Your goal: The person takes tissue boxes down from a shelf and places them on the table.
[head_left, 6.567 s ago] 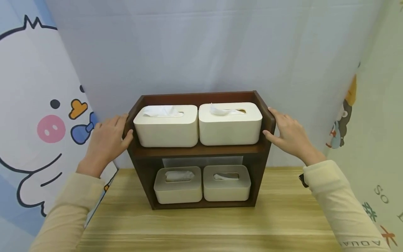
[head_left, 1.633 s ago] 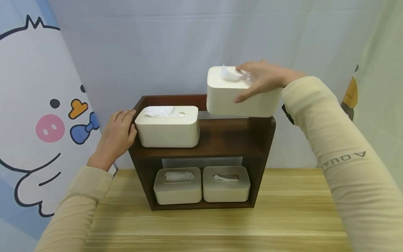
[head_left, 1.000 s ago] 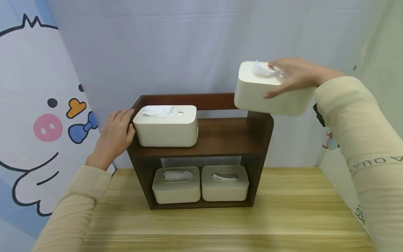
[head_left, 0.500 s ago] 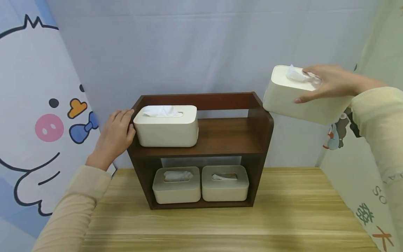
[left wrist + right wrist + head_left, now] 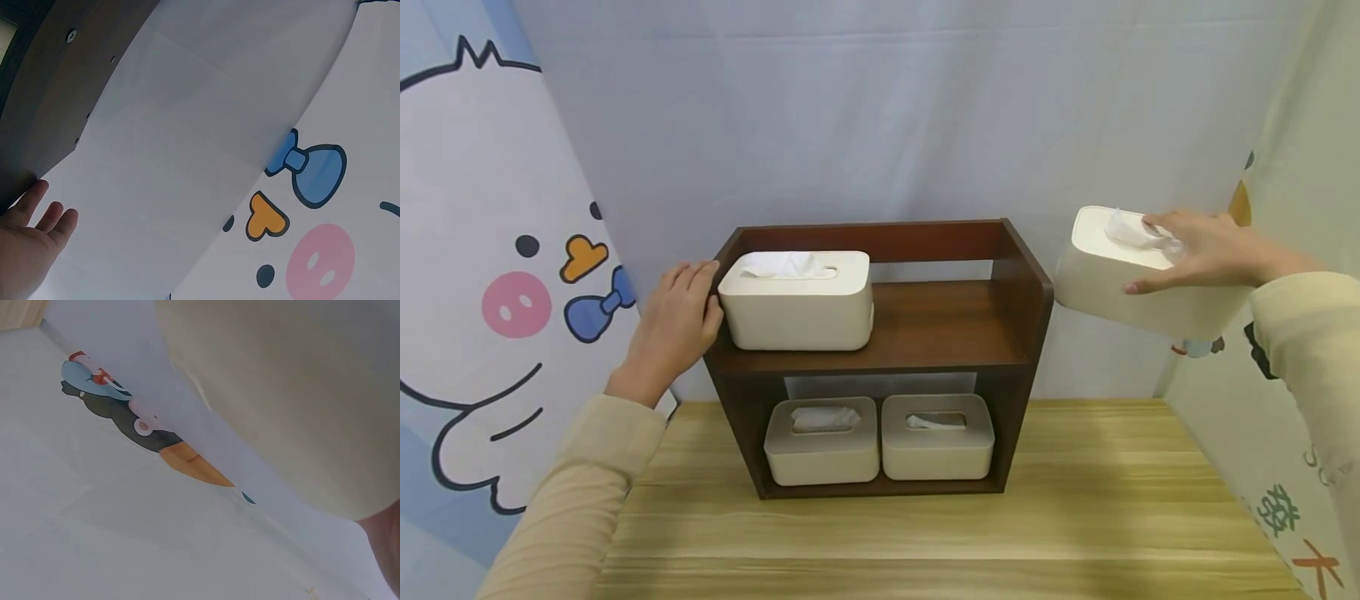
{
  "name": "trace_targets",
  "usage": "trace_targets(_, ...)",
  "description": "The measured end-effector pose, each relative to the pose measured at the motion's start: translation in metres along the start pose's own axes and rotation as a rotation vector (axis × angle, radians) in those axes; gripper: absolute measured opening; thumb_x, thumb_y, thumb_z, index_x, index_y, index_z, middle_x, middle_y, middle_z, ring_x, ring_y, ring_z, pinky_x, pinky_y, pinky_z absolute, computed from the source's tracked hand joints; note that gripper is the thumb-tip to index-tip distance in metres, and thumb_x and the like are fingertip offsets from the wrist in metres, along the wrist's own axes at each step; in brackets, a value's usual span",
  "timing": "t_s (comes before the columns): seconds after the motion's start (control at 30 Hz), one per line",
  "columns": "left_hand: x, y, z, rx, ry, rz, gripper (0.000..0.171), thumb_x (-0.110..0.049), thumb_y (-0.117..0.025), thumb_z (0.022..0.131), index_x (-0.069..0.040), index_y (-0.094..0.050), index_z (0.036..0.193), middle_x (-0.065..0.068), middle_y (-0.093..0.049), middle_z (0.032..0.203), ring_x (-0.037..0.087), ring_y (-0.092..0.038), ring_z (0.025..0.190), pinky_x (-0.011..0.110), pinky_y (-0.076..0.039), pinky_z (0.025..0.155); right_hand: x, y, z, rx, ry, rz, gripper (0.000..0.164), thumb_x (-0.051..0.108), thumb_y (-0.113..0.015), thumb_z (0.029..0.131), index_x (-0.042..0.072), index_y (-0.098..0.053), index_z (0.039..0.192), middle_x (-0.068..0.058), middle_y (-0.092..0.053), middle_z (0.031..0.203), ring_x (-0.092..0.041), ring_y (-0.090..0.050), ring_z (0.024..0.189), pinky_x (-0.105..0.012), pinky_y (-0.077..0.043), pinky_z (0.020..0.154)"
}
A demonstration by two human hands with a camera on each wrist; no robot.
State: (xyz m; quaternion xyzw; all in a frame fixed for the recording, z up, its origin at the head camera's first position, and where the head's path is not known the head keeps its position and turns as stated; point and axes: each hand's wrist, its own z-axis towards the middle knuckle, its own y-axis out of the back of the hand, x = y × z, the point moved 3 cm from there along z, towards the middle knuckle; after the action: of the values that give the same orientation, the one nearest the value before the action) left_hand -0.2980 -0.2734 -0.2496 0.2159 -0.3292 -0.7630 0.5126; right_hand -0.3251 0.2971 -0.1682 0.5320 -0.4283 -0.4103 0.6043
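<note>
My right hand (image 5: 1206, 246) grips a cream tissue box (image 5: 1142, 296) across its top, thumb on the near side. The box hangs tilted in the air, right of a dark brown two-tier shelf (image 5: 880, 360). In the right wrist view the tissue box (image 5: 300, 394) fills the upper right, and most of the hand is hidden. My left hand (image 5: 673, 325) rests on the shelf's left side panel, near its top front corner. In the left wrist view the left hand's fingers (image 5: 53, 219) look relaxed, one touching the dark panel (image 5: 62, 81).
Another tissue box (image 5: 797, 321) sits on the upper tier at left. Two more, a left box (image 5: 822, 462) and a right box (image 5: 937, 458), stand side by side on the lower tier. The shelf stands on a wood-grain table (image 5: 880, 542), before a pale cloth backdrop (image 5: 880, 108).
My right hand let go of the shelf's right side, lifted the upper right tissue box and carried it rightward past the shelf. Lately the box has lowered. The left hand stays at the left panel.
</note>
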Motion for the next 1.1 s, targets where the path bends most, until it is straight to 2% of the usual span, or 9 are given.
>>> trace_targets(0.1,0.0,0.0,-0.001,0.002,0.003,0.003,0.042,-0.006,-0.049,0.087,0.009,-0.047,0.126,0.028,-0.052,0.123,0.044,-0.043,0.115,0.055,-0.036,0.099,-0.005,-0.018,-0.002,0.011,-0.023,-0.014,0.097,0.056,-0.066,0.072,0.006,-0.023,0.144,-0.023,-0.028,0.141,-0.055,-0.03,0.113,-0.063,-0.034,0.081)
trace_targets(0.2,0.0,-0.001,-0.001,-0.002,0.0,0.004,0.041,-0.006,-0.049,0.087,0.009,-0.047,0.125,0.028,-0.052,0.122,0.044,-0.043,0.115,0.054,-0.035,0.099,-0.009,-0.037,-0.004,0.01,-0.026,-0.005,0.097,0.057,-0.067,0.071,0.006,-0.026,0.143,-0.023,-0.029,0.14,-0.055,-0.033,0.11,-0.064,-0.035,0.077)
trace_targets(0.4,0.001,-0.002,-0.001,-0.007,-0.001,0.002,0.041,-0.006,-0.049,0.087,0.009,-0.048,0.125,0.028,-0.052,0.122,0.044,-0.043,0.115,0.054,-0.035,0.1,-0.015,-0.078,-0.009,-0.006,-0.005,-0.03,0.1,0.06,-0.068,0.067,0.004,-0.03,0.14,-0.025,-0.034,0.136,-0.06,-0.035,0.111,-0.074,-0.032,0.078)
trace_targets(0.6,0.001,-0.001,-0.002,0.002,0.005,0.004,0.041,-0.006,-0.049,0.087,0.009,-0.047,0.126,0.028,-0.052,0.123,0.044,-0.042,0.116,0.053,-0.035,0.1,-0.02,-0.114,-0.012,0.006,0.008,-0.025,0.101,0.063,-0.067,0.067,0.002,-0.032,0.139,-0.029,-0.033,0.135,-0.062,-0.035,0.11,-0.075,-0.032,0.077)
trace_targets(0.97,0.001,-0.001,-0.001,-0.01,-0.005,0.003,0.041,-0.005,-0.049,0.087,0.01,-0.047,0.125,0.029,-0.052,0.122,0.043,-0.043,0.115,0.051,-0.033,0.101,-0.025,-0.176,-0.024,-0.024,0.013,-0.019,0.104,0.067,-0.066,0.062,0.001,-0.036,0.137,-0.035,-0.034,0.135,-0.06,-0.036,0.111,-0.075,-0.031,0.082)
trace_targets(1.1,0.001,0.0,-0.002,-0.01,-0.003,0.001,0.041,-0.005,-0.049,0.087,0.01,-0.047,0.125,0.029,-0.052,0.122,0.044,-0.043,0.114,0.051,-0.034,0.101,-0.023,-0.195,-0.028,-0.007,0.01,0.022,0.104,0.067,-0.067,0.062,0.001,-0.037,0.136,-0.036,-0.033,0.135,-0.06,-0.034,0.113,-0.077,-0.025,0.084)
